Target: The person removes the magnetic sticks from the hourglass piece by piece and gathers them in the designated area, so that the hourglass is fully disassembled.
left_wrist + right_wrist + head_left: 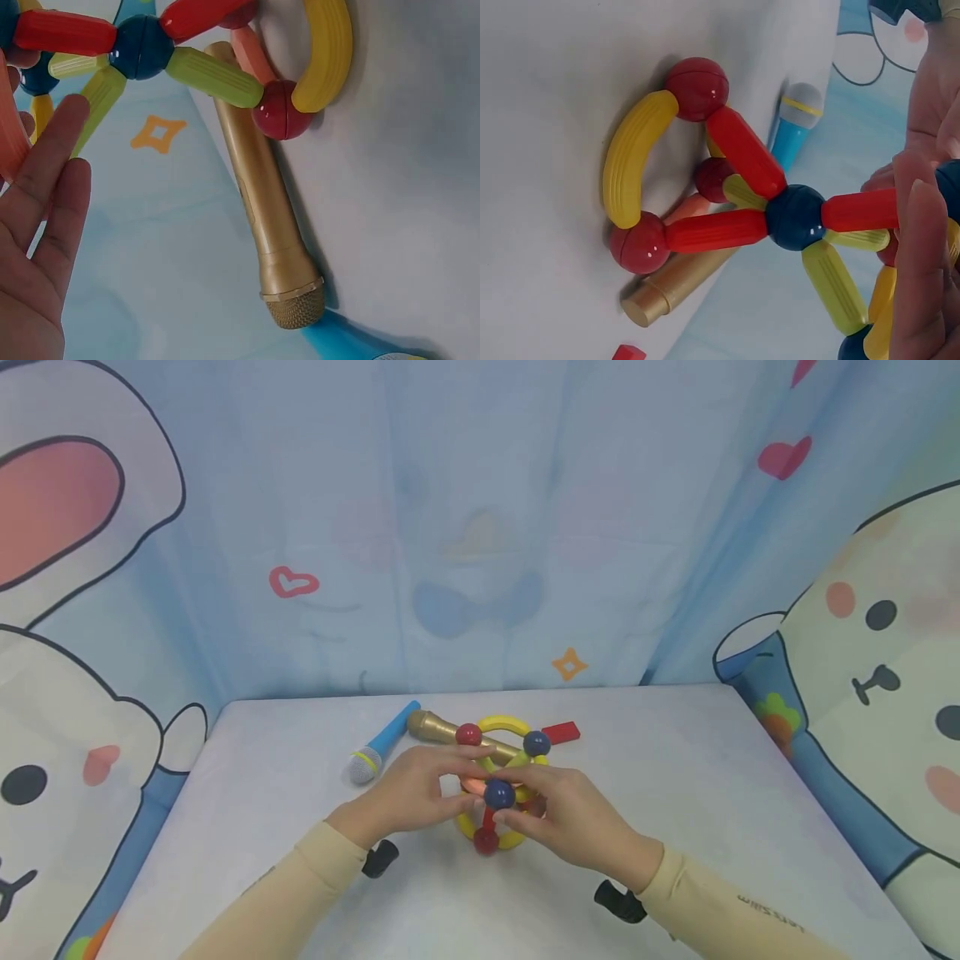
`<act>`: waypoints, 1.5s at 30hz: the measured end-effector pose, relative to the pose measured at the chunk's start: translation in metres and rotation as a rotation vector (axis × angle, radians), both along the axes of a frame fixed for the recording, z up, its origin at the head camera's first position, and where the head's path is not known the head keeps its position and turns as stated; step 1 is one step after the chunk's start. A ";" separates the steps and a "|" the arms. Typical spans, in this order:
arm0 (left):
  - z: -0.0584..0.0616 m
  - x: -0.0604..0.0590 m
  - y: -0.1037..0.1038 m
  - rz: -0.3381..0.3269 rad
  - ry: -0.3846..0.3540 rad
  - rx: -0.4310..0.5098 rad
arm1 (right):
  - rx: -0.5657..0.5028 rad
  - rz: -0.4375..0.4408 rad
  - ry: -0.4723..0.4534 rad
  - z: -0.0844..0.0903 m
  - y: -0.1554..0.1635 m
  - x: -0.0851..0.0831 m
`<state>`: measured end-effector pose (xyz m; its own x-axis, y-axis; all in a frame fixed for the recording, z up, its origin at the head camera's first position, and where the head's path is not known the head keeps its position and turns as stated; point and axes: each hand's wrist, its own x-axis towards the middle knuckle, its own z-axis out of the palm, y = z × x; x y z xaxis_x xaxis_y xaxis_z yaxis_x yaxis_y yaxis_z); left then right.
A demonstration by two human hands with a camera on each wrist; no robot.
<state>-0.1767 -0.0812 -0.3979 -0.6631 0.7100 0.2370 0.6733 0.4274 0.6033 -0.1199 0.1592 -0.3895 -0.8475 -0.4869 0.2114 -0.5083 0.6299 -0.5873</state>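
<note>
Standing just on the near side of the gold microphone, the ball-and-rod structure hides part of that microphone's handle from me. Low on the structure, a curved yellow rod links two red balls down at the white table. The person has both hands on the upper part: the left hand pinches an orange rod, other fingers stretched nearly straight, and the right hand pinches a blue ball between thumb and fingers. Left of the gold microphone's mesh head lies a blue microphone; whether they touch, I can't tell. Beyond the gold one's handle end, to the right, sits a red block.
</note>
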 end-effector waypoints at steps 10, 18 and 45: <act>0.005 -0.002 -0.001 -0.009 0.019 -0.035 | -0.065 -0.006 -0.044 -0.004 0.001 -0.001; 0.005 -0.001 -0.001 -0.013 0.016 -0.025 | -0.001 0.018 -0.067 0.000 0.010 -0.005; 0.004 -0.003 -0.001 -0.075 0.031 -0.008 | 0.112 -0.052 0.092 0.001 0.030 -0.015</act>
